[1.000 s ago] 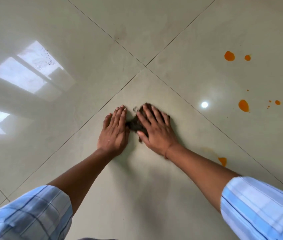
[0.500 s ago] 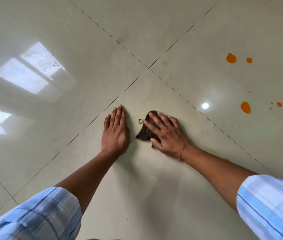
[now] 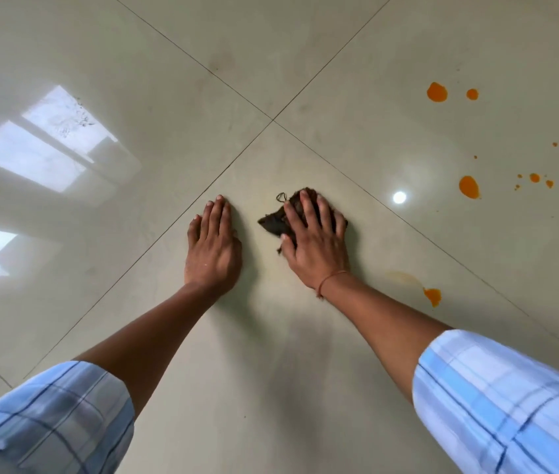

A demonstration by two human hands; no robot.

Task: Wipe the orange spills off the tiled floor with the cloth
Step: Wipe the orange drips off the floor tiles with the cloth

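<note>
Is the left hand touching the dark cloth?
Apart. The head view shows a strip of bare floor between the left hand and the dark cloth.

The pale beige tiled floor point(image 3: 339, 63) is smooth and highly glossy, mirroring window light, with thin dark matt grout lines point(image 3: 202, 65). The crumpled dark brown cloth point(image 3: 273, 224) looks rough, matt and frayed. The orange spills point(image 3: 469, 187) lie as opaque blobs. The light blue checked sleeves point(image 3: 497, 405) are soft matt woven fabric.

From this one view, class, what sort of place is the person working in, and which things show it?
Probably an indoor room, perhaps in a home: a glossy tiled floor, with a window reflection and a round light reflection on it.
</note>
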